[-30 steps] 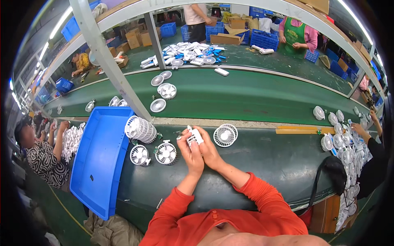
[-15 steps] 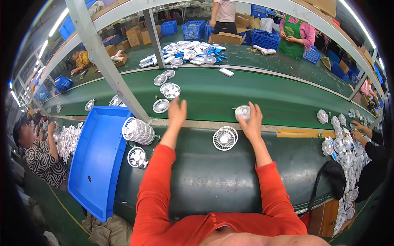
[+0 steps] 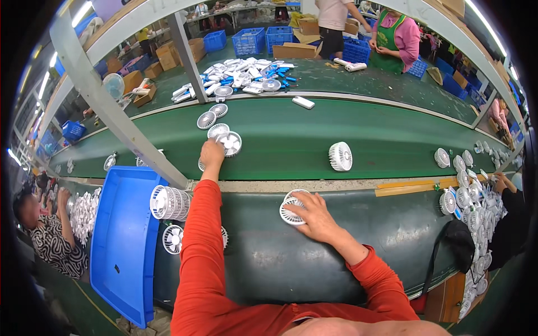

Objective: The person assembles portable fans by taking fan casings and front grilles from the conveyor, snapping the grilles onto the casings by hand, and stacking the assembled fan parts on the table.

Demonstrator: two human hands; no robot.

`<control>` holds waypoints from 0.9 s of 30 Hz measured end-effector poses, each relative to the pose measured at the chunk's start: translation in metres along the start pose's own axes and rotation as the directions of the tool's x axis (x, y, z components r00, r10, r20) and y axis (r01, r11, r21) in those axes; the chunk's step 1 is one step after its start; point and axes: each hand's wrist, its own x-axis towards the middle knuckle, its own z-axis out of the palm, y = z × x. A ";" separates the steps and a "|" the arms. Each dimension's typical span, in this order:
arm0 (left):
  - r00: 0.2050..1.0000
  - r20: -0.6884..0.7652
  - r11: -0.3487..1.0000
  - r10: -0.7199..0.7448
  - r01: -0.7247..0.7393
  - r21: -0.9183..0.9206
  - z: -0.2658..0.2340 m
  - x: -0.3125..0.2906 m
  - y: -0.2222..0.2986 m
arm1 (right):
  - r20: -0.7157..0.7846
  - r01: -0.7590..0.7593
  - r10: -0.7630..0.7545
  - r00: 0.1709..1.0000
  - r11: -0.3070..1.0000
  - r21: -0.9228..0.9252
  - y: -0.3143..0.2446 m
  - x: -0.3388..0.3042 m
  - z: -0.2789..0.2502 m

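Note:
My left hand [image 3: 212,155] reaches onto the green belt, its fingers closed at the near left edge of a white fan head [image 3: 231,144] with its blades showing. Its fingertips are partly hidden, and part of another round fan piece shows under the hand. Over the dark work surface, my right hand [image 3: 318,217] curls from above around a white fan grille [image 3: 290,211]; a second round grille edge shows behind it. On the belt beyond my right hand, a white fan head [image 3: 340,157] stands on its edge, apart from both hands.
A large blue tray [image 3: 120,241] lies at left, beside a stack of white grilles [image 3: 171,203] and a bladed fan piece [image 3: 173,239]. A grey post [image 3: 120,106] rises near my left arm. White and blue handles [image 3: 246,75] are heaped beyond the belt. Co-workers stand around.
My right hand has let go of the fan head on the belt and come back onto the grille. My left hand has moved to the bladed fan head. The view has shifted slightly.

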 end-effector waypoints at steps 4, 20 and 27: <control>0.999 -0.051 0.963 -0.013 -0.001 -0.271 -0.006 -0.024 0.029 | -0.233 0.058 -0.013 0.972 0.981 0.187 -0.004 0.019 -0.021; 0.783 0.498 -0.410 0.371 0.620 -0.669 -0.055 -0.200 0.095 | -0.580 0.127 0.022 0.814 0.968 0.215 -0.032 0.064 -0.013; 0.708 0.535 -0.497 0.460 0.705 -0.505 -0.051 -0.206 0.102 | -0.436 0.136 -0.066 0.897 0.982 0.131 -0.026 0.057 -0.012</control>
